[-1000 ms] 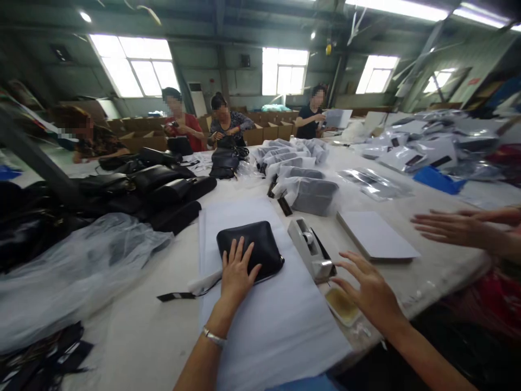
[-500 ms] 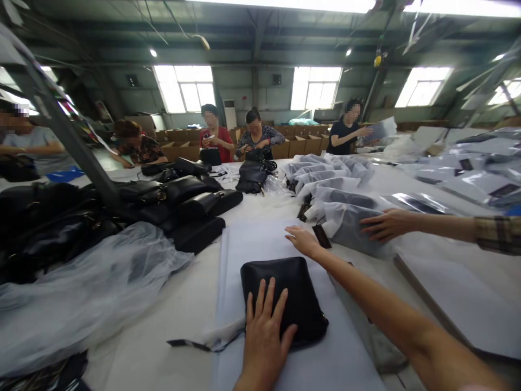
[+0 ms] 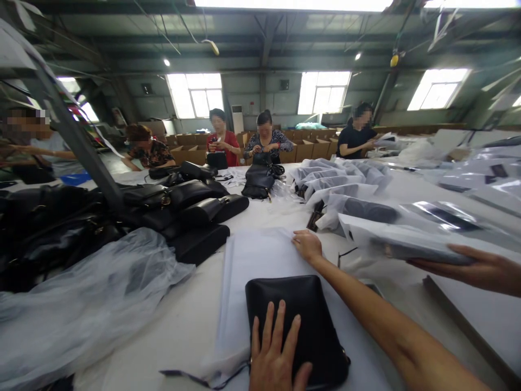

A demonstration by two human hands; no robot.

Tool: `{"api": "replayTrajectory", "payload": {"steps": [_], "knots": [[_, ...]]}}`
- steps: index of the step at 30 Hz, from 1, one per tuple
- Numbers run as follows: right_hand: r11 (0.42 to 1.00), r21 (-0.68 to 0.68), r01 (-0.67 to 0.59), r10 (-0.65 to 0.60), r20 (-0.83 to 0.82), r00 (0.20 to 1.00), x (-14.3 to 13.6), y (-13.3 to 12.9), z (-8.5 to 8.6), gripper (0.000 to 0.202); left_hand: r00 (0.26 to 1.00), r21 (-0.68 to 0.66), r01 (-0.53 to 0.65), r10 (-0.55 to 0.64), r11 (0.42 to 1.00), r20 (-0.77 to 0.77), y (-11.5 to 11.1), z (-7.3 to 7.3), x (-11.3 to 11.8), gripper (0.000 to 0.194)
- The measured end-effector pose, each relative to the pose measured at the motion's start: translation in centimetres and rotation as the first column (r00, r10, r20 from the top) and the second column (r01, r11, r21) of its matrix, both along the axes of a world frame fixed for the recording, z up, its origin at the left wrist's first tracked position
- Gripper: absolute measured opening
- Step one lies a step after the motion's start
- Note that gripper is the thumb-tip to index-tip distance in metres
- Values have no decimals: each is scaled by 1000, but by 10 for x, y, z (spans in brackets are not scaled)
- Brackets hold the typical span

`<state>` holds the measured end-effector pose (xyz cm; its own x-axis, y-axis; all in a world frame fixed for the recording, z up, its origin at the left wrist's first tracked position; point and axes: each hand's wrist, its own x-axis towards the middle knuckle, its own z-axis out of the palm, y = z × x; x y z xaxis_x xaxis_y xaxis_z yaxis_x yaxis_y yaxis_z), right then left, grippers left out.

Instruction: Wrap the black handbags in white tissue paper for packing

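A black bag (image 3: pixel 321 326) lies flat on a stack of white translucent sheets or bags (image 3: pixel 254 255) in front of me. My left hand (image 3: pixel 274 353) rests on the bag with its fingers spread. Beyond the bag, my right hand (image 3: pixel 307 244) is at the top right edge of the white stack, its fingers curled and pressed together at the edge. Whatever lies between those fingers is too small to make out. A dark strap (image 3: pixel 191 374) trails from the bag's lower left.
Black bags (image 3: pixel 203 239) are piled at the left behind crumpled clear plastic (image 3: pixel 134 282). A co-worker's hand (image 3: pixel 484 266) holds a wrapped bag (image 3: pixel 407 239) at the right. Wrapped bags (image 3: pixel 325 174) lie beyond. A metal post (image 3: pixel 77 141) slants at the left. Several people work across the table.
The fingers of my right hand have curled in at the stack's edge. The co-worker's hand has lifted a wrapped bag. The black bag and my left hand appear lower in view.
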<state>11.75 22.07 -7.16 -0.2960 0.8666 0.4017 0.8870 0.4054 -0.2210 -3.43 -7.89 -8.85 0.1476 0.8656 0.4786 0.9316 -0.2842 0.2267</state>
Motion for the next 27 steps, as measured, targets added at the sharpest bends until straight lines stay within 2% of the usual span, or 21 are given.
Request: {"api": "replayTrajectory", "payload": {"steps": [3, 5, 7, 9, 11, 13, 15, 19, 20, 23, 25, 27], "knots": [[996, 86, -5, 11, -77, 997, 4, -10, 12, 14, 998, -39, 55, -55, 998, 21, -2, 15, -7, 80], [990, 139, -20, 36, -113, 993, 8, -20, 21, 11, 992, -74, 115, -111, 991, 66, 1, 32, -17, 73], [982, 187, -37, 63, -135, 989, 11, -31, 31, 8, 981, -100, 135, -119, 986, 156, 13, 52, -31, 63], [972, 227, -53, 88, -144, 986, 15, -41, 41, 5, 965, -91, 102, -76, 991, 249, 35, 73, -44, 53], [964, 254, -72, 110, -139, 984, 16, -48, 49, 5, 958, -33, 77, -65, 996, 279, 67, 92, -54, 48], [959, 270, -91, 129, -126, 984, 17, -53, 55, 8, 963, 22, 76, -79, 997, 258, 103, 107, -59, 46], [954, 278, -113, 149, -111, 983, 16, -56, 60, 9, 984, 34, 72, -76, 997, 164, 138, 119, -58, 47], [937, 301, -176, 204, -66, 977, 17, -60, 65, 8, 997, -146, 20, -30, 989, -67, 192, 136, -51, 60], [933, 304, -190, 215, -51, 975, 19, -60, 65, 9, 995, -193, 12, -30, 981, -90, 201, 138, -50, 56], [927, 308, -212, 230, -24, 973, 28, -62, 66, 10, 992, -303, 4, -42, 953, -117, 223, 143, -52, 25], [921, 325, -213, 233, -21, 972, 34, -61, 69, 15, 991, -347, -16, -32, 938, -132, 234, 144, -55, 19], [909, 356, -217, 236, -11, 972, 38, -60, 74, 32, 990, -368, -37, -17, 929, -143, 242, 144, -57, 19]]}}
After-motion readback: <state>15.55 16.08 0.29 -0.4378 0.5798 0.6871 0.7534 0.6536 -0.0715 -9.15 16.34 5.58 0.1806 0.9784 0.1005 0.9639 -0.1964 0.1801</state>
